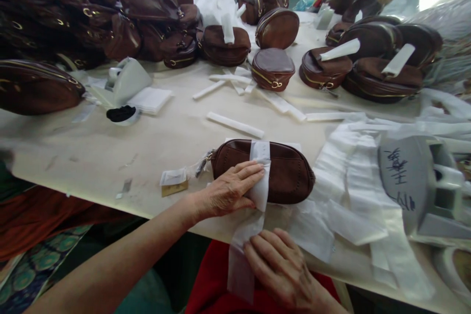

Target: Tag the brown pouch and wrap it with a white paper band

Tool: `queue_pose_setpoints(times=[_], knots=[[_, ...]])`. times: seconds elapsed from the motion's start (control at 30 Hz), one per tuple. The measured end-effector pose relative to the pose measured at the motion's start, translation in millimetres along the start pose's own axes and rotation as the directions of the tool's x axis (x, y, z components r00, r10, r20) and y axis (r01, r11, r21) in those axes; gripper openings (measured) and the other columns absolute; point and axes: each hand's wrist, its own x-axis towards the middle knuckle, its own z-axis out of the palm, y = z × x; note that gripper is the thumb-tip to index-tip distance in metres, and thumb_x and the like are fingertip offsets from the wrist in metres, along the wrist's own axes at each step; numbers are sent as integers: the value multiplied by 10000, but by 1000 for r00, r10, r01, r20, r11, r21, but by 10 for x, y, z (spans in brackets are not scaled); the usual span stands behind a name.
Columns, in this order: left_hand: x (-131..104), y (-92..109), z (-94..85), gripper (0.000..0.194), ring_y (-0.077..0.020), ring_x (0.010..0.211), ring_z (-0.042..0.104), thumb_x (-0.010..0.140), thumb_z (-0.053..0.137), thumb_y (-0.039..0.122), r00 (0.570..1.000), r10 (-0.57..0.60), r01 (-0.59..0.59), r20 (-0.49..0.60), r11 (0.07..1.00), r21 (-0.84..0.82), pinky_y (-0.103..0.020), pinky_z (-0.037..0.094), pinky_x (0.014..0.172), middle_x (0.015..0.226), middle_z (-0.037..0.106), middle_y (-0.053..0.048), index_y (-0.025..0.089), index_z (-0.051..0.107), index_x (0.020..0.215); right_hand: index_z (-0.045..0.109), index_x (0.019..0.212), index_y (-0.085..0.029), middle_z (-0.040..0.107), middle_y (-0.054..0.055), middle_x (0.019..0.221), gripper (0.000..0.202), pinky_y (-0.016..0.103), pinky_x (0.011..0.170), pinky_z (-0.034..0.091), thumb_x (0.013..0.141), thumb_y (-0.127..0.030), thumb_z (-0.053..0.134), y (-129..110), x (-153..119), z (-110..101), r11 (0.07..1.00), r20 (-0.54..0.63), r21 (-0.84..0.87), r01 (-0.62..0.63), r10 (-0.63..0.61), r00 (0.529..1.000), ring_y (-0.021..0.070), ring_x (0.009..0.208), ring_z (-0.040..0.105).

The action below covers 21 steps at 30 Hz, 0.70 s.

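Your left hand [230, 191] reaches in from the lower left, forearm slanting up across the counter's [110, 157] near edge, and lies palm down with fingers spread flat on the brown pouch [283, 171], pressing the white paper band [260, 176] against its front. It grips nothing; it is open and holding the band down. The pouch lies on its side near the counter's front edge, zipper pull and a small tag [172, 179] pointing left. The band crosses over the top of the pouch and hangs down past the edge.

Your right hand [283, 267] sits lower, just off the counter edge, back of the hand up, fingers curled over the hanging tail of the band; you cannot tell from here whether it pinches the paper or only rests on it.

To the far left, a heap of matching brown pouches [73, 10] is piled. Loose white strips [235, 125] lie mid-counter. On the right, 2 pouches [353, 71] each carry a strip on top, and a grey tape dispenser [423, 186] stands near the edge.
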Motion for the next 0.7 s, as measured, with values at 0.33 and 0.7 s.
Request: queue_pose_setpoints(times=[0.33,0.7], knots=[[-53,44,136,664,-290,1356,292,812,614,189,997,-18,24,-70,996,86,-455,330,1097,1398,404,-198,84,285,1380,620,1006,-70,655,115,830,275,308,728,506,916,-76,360,73,364,-161,984,-65,174,-28,40,997,193,805,589],[-20,107,24,388,-269,1343,312,829,496,166,996,-88,89,17,996,-27,-442,347,1076,1355,456,-176,101,491,1212,653,828,-195,619,28,783,144,229,649,481,888,-175,525,832,836,-151,858,-31,367,-360,398,917,139,722,587]])
